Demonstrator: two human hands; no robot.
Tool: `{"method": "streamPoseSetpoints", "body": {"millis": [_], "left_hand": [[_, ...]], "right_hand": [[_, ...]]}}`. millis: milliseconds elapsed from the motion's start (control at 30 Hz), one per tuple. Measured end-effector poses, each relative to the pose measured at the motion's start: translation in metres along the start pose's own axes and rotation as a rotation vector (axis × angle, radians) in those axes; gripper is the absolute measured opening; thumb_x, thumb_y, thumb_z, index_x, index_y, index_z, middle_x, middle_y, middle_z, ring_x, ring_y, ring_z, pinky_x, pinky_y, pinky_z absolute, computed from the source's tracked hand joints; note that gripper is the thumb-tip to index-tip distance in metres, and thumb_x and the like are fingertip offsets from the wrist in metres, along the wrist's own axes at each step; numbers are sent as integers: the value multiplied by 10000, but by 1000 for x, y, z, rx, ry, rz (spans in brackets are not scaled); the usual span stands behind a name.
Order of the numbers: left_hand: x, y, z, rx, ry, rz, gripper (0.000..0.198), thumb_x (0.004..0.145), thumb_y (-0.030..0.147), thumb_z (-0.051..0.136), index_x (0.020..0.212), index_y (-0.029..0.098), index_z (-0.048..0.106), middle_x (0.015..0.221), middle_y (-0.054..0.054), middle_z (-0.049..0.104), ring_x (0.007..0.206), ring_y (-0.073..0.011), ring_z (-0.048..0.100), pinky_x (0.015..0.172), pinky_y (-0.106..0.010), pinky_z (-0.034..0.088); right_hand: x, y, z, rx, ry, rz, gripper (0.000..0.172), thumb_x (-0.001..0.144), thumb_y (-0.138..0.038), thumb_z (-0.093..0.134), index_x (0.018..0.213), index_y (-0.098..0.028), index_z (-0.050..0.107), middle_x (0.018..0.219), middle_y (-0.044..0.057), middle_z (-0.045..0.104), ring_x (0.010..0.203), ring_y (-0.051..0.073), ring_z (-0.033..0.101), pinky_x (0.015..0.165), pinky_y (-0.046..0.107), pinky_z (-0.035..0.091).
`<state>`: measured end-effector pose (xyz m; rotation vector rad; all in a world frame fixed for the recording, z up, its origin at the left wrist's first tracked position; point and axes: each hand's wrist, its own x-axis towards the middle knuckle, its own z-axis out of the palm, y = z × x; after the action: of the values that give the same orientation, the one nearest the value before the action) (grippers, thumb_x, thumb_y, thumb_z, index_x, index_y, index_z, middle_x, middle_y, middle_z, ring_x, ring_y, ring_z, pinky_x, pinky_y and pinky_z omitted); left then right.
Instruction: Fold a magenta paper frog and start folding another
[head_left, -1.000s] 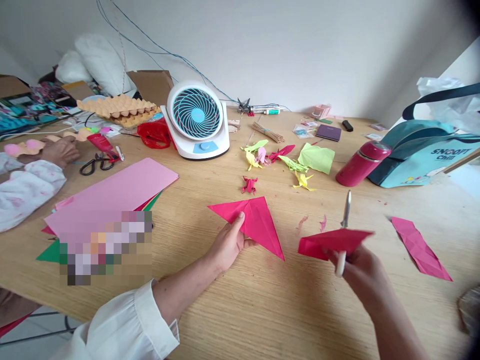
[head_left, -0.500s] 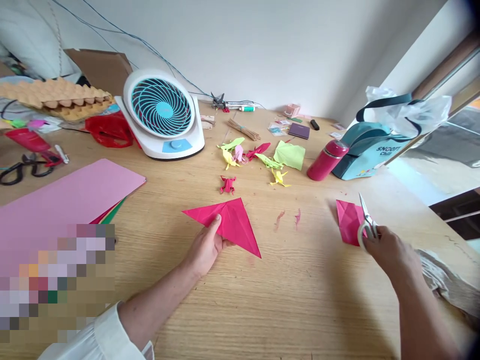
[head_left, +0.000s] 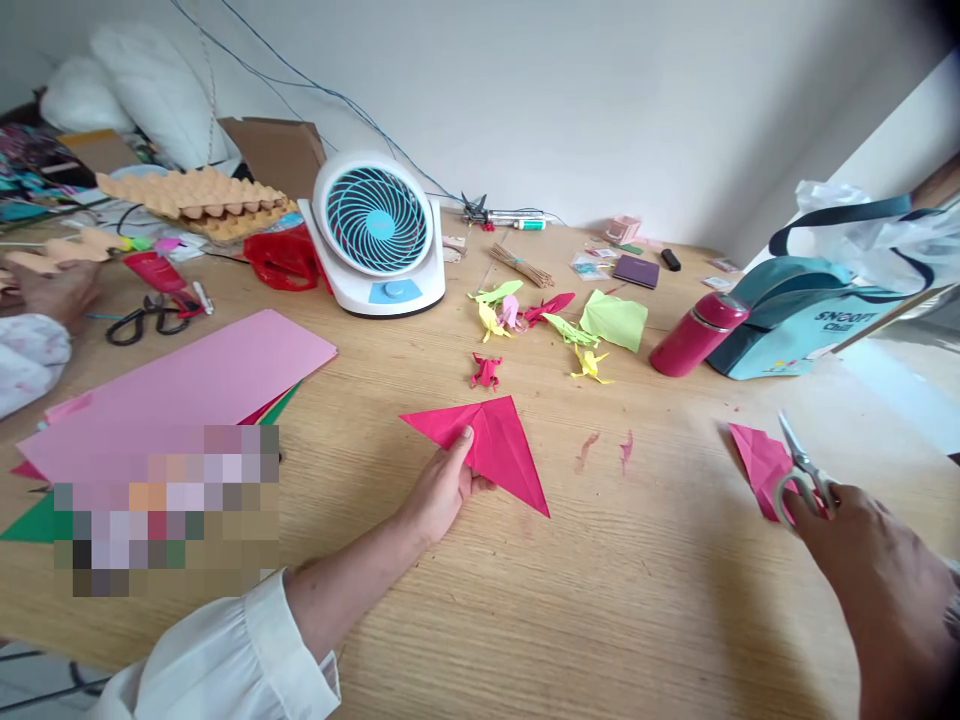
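Note:
My left hand (head_left: 442, 490) is closed on a folded sheet of pink-red paper (head_left: 499, 450), thumb on top and fingers beneath. The paper is roughly triangular, with creases, and is held above the wooden table. To the right, my right hand (head_left: 870, 540) has its fingers at the handles of a pair of scissors (head_left: 802, 460), blades pointing away from me. Under and beside the scissors lies a creased pink-red paper piece (head_left: 756, 465), partly covered. Just beyond the folded sheet sits a small red paper frog (head_left: 486, 371).
Several yellow, green and pink folded papers (head_left: 559, 328) lie farther back. A white fan (head_left: 381, 235) stands behind; a red bottle (head_left: 697, 333) and blue bag (head_left: 787, 320) are at right. Pink sheets (head_left: 225, 365) lie left, near another person's hand (head_left: 56, 290).
The view has turned left, so things appear farther right. Another person's hand has come into view at the left edge. My hands keep hold of the folded paper and the scissors.

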<state>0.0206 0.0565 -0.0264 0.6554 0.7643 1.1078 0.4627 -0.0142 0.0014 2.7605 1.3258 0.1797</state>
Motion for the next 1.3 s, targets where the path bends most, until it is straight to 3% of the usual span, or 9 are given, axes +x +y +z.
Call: {"method": "streamPoseSetpoints", "body": {"millis": [200,300,367,467,633,733,967,1167,1300], "left_hand": [[-4,-1,0,75,-12,32,406,866,572,612,908,169,587,782,-25,631,634,-111,536,539,-227,405],[-5,-2,-2,147,2,47,426,893,577,570,790,165,539,695,1,566,572,-81,455,517,-216,334],[-6,-2,-3,184,4,60,453,904,585,546,748,160,524,664,4,547,562,-76,438,515,-214,311],[-9,-3,-1,230,-32,69,494,914,610,505,728,154,534,651,-5,553,573,-84,455,529,-218,321],[-19,-6,6,332,-69,55,551,905,678,440,758,159,549,667,-20,582,616,-116,517,584,-243,391],[-25,-5,8,434,-131,57,563,921,680,397,721,168,519,642,-3,544,606,-115,494,616,-254,411],[-10,20,-4,593,-135,182,558,949,639,363,657,179,483,585,8,498,568,-116,477,585,-248,378],[8,32,-21,834,-245,182,537,904,608,482,605,163,518,564,-4,557,557,-114,498,564,-226,381],[12,38,-27,990,-269,219,544,901,564,511,537,174,406,495,50,386,491,-76,348,499,-211,262]], "right_hand": [[22,10,24,59,-167,11,711,812,-754,396,1122,-197,711,1113,303,643,916,422,659,580,440,396],[26,19,27,106,-130,-25,586,785,-645,556,1100,-183,729,1074,326,643,918,402,670,597,441,384],[12,6,17,153,-11,-61,511,787,-530,606,1121,-160,713,1076,329,646,974,412,659,639,462,399],[-33,-53,-11,476,109,-180,452,871,-525,514,1152,-207,670,1140,267,662,972,364,663,704,470,452],[-119,-179,-45,1192,-622,-648,477,822,-585,645,1115,-210,626,1019,108,726,913,234,679,761,340,528],[-142,-212,-37,1318,-862,-649,429,775,-591,706,833,-175,616,682,36,677,592,144,577,558,270,449],[-135,-192,-14,1330,-891,-471,428,702,-542,791,688,-181,561,550,-5,615,501,99,469,497,240,345],[-122,-178,-19,1243,-832,-502,453,740,-598,726,642,-181,577,553,17,623,515,109,485,508,253,368],[-117,-170,-20,1223,-832,-519,449,763,-618,692,696,-185,594,582,4,612,532,113,490,514,255,379]]}}
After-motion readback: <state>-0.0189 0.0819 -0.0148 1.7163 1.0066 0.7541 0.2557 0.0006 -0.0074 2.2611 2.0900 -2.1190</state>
